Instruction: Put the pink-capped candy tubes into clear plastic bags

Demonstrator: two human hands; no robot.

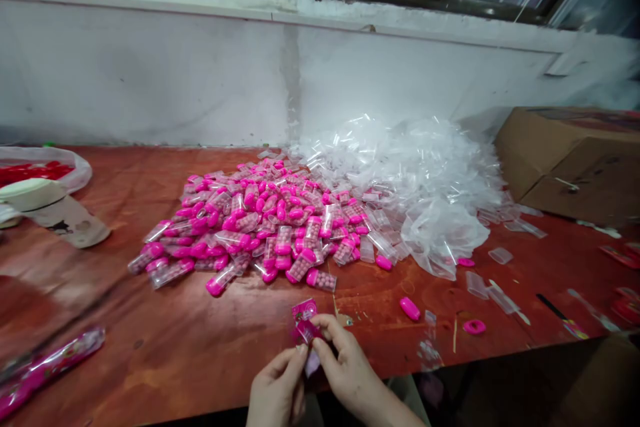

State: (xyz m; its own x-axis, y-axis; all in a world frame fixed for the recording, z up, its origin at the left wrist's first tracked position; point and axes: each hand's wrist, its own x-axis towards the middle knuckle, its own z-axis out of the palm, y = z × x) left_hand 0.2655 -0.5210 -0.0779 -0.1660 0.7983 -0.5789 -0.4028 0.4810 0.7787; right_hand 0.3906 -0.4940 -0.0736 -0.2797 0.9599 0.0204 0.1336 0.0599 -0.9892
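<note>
At the table's front edge, both my hands are pinching a small pink printed packet point(304, 319). My left hand point(277, 383) has its thumb and fingertips closed at the packet's lower left side. From the right, my right hand point(347, 363) grips it with thumb and bent index finger. A pale purple part shows below the fingertips; what it is, I cannot make out. Just beyond my hands lies a heap of small transparent containers point(285, 240) with pink caps and pink beads inside. A loose pink cap point(410, 308) rests to the right.
Transparent plastic sleeves and bags point(425, 167) are piled behind the heap. A cardboard box point(570, 160) stands at the back right. On the left are a white cup point(65, 213) lying tilted and a long pink printed roll point(55, 367). A knife point(563, 317) lies at right.
</note>
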